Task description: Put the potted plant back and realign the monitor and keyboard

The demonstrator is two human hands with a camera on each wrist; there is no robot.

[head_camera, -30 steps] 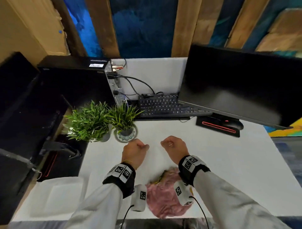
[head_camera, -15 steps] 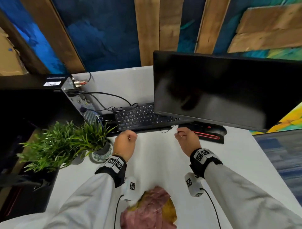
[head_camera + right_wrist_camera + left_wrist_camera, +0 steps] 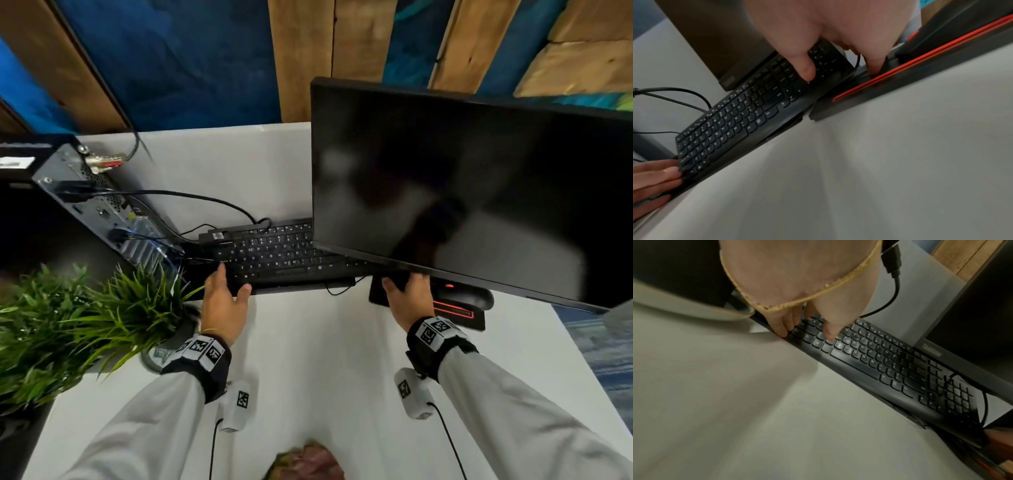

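At centre frame the black keyboard (image 3: 274,255) lies under the monitor (image 3: 462,192) on the white table (image 3: 318,370); left hand (image 3: 224,305) grips its left end, right hand (image 3: 409,301) its right end

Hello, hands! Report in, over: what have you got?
Left hand grips keyboard left end. Right hand grips its right end. Monitor overhangs the keys; cables trail behind.

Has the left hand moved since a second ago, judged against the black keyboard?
Yes. The left hand has gone forward across the white table to the black keyboard and now grips its left end.
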